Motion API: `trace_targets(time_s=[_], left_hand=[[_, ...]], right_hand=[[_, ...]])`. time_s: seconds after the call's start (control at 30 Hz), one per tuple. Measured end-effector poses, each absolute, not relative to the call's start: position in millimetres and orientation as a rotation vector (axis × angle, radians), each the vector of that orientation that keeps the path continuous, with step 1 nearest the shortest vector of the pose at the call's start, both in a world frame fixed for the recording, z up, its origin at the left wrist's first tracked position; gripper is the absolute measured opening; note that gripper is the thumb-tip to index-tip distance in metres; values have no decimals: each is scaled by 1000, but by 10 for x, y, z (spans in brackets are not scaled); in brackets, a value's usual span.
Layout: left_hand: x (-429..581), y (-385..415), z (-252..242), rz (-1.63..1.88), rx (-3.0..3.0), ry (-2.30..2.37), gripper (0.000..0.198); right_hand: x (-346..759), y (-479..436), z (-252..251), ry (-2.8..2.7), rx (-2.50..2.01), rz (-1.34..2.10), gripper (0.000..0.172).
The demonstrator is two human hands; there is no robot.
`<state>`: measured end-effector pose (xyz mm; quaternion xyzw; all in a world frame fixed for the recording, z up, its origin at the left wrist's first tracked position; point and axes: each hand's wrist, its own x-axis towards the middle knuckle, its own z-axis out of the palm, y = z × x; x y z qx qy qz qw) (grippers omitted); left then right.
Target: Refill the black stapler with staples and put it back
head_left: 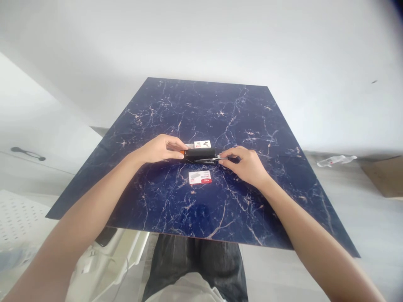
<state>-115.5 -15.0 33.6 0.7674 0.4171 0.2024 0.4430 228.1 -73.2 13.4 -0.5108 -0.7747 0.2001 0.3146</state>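
Stapler (200, 154) between left hand (159, 149), right hand (244, 166), well inside tabletop (208, 111) edges.

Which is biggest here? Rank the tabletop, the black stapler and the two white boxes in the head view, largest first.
1. Blue marble tabletop
2. Black stapler
3. Front white box and rear white box: too close to rank, since the stapler partly hides the rear one and the front one sits nearer the camera.

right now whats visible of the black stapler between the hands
The black stapler lies crosswise on the blue marble-patterned tabletop. Its body looks matte black, with bright metal at the right end and orange at the left. The left hand holds the left end, the right hand the metal end. A white box sits behind it.
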Motion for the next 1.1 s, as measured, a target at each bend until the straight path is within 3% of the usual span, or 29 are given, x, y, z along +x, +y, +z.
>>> trace_targets(time_s=[0.87, 1.1], left_hand=[[-1146, -138, 336, 500, 1920, 1070, 41], [-1139, -158, 360, 485, 1912, 1065, 41]], right_hand=[[2295, -651, 61, -1939, -1337, 756, 8], [2311, -624, 37, -1720, -1292, 1013, 22]])
